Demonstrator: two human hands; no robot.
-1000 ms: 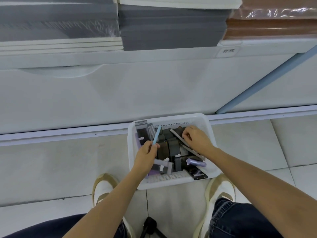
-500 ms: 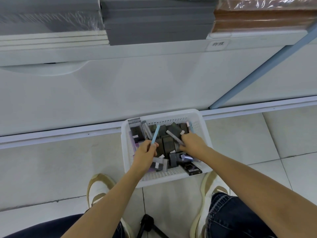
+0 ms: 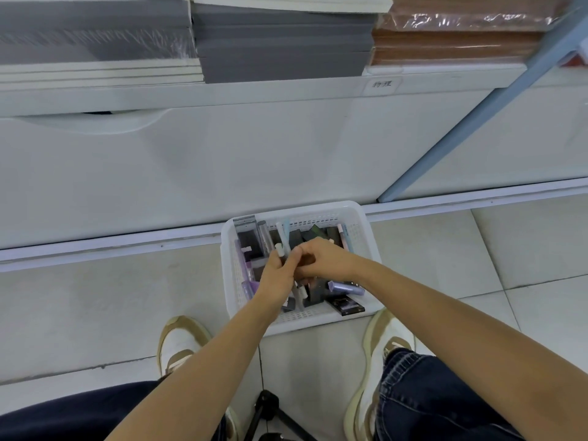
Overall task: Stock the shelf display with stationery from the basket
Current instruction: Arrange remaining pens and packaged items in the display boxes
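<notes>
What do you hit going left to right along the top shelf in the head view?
Clear-wrapped grey stack → dark grey stack → brown wrapped stack → light blue post. The white sheets lying on top of the dark grey stack overlap it, so they are left out.

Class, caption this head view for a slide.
Left hand grips pale blue and white pens over a white plastic basket; right hand alongside.

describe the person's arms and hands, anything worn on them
The left arm and right arm are bare as far up as the frame shows, no sleeves. The left hand and right hand are ungloved, and no watch or bracelet shows at either wrist.
</notes>
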